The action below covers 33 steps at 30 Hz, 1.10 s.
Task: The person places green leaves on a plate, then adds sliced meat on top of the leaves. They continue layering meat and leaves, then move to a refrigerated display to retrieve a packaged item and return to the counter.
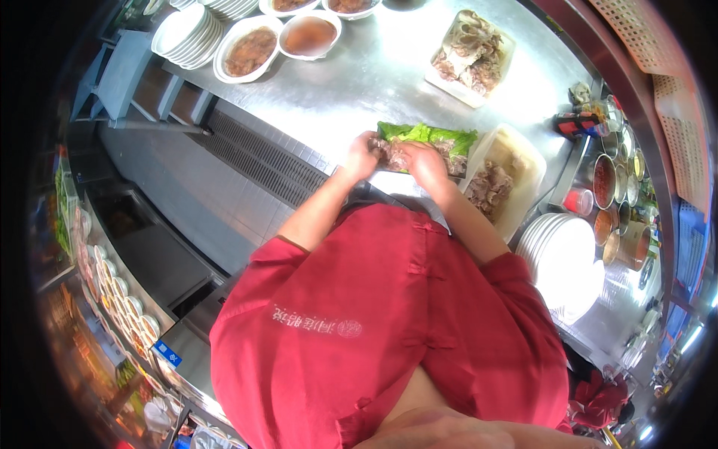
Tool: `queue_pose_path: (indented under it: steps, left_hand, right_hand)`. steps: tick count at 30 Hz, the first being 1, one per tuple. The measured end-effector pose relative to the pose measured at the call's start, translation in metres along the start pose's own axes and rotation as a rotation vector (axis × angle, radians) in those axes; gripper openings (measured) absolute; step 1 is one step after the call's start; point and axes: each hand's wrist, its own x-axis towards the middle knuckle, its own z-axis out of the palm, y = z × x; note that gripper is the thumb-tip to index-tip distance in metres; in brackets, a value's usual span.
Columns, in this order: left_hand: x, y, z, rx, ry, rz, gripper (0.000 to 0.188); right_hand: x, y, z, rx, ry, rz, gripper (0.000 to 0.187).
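Note:
Both hands are at a dark rectangular tray lined with green lettuce leaves at the counter's near edge. Cooked meat pieces lie on the leaves. At the tray's left end, my left hand closes its fingers on some of the meat. My right hand presses bent fingers onto the same meat from the right; its fingertips are partly hidden. Just right of the tray stands a white plastic tub with more meat pieces in it.
Farther back on the steel counter, another tub holds large meat chunks. Bowls of brown food and stacked plates stand at far left. White plates and seasoning containers line the right side.

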Motion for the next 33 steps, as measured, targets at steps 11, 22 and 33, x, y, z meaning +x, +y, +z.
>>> queue_pose_path:
  steps: [11,22,33]
  left_hand:
    - [-0.010,0.041,0.012,-0.780,-0.169,-0.211,0.013]
    - [0.010,0.027,0.003,-0.591,0.033,-0.070,0.023]
    - [0.001,0.016,0.016,-0.484,-0.196,0.045,0.021]
  right_hand:
    - [0.007,-0.008,0.008,0.937,-0.053,0.259,0.036]
    - [0.006,0.013,0.000,0.453,0.076,0.378,0.030]
    - [0.009,0.001,0.006,0.806,-0.102,0.321,0.025]
